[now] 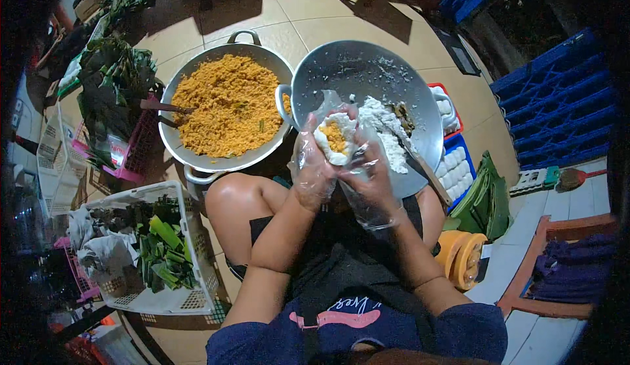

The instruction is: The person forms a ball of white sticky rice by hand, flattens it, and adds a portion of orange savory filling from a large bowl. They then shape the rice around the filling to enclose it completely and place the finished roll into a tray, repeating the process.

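Observation:
My left hand [315, 163], in a clear plastic glove, cups a piece of white sticky rice [336, 138] with orange filling showing in its hollow. Against the right side of the same piece rests my right hand [369, 160], also gloved, its fingers at the rim. Both hands are over the near left edge of a large metal wok [334, 64], which holds a mound of white rice [386, 138] and a wooden spatula [425, 168]. To the left, a second wok [170, 89] is heaped with orange crumbly filling [226, 104], a wooden spoon handle [162, 105] sticking out.
White rolls fill a blue tray [473, 160] and a red tray [461, 119] at the right. Folded banana leaves [485, 197] lie beside them. On the left, a white plastic basket [182, 195] holds cut leaves, near a pink basket [140, 153] with darker leaves above it.

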### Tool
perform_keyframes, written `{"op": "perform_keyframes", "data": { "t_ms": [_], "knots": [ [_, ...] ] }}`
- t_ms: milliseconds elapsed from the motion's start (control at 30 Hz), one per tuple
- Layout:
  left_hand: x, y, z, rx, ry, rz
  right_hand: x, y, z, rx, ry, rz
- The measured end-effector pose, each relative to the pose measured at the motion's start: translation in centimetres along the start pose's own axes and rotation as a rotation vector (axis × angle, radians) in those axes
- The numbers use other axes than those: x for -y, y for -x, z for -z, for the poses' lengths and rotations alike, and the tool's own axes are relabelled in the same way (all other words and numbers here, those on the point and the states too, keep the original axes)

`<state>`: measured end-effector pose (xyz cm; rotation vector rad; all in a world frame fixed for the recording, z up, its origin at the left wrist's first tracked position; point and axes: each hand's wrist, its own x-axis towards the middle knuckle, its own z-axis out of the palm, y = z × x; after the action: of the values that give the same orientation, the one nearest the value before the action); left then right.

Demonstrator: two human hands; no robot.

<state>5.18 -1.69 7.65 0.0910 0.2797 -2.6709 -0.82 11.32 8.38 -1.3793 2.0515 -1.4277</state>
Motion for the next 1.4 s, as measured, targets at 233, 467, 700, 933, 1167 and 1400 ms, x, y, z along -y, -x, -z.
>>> {"op": "perform_keyframes", "data": {
  "t_ms": [233,467,700,933,1167,1400],
  "knots": [
    [1.0,-0.1,1.4,-0.367,-0.36,-0.236,-0.6,-1.1,-1.8,-0.114,0.042,0.019],
    [2.2,-1.0,2.9,-0.416,-0.362,-0.209,-1.9,-1.3,-1.9,-0.175,-0.425,-0.304],
    [3.7,-1.1,4.4,-0.32,-0.854,-0.413,-1.1,-1.7,-1.0,-0.085,0.476,0.16],
    [4.2,-1.9,5.8,-0.301,-0.997,-0.213,-2.9,-3.0,4.1,-0.02,-0.476,-0.467],
    [5.7,-2.7,5.8,-0.129,-0.632,-0.064,-3.3,-0.3,3.4,-0.211,0.302,-0.107],
    [5.2,-1.1,4.6,0.239,-0.257,0.191,-1.4,-0.2,-2.7,-0.293,0.065,-0.002]
  ]
}}
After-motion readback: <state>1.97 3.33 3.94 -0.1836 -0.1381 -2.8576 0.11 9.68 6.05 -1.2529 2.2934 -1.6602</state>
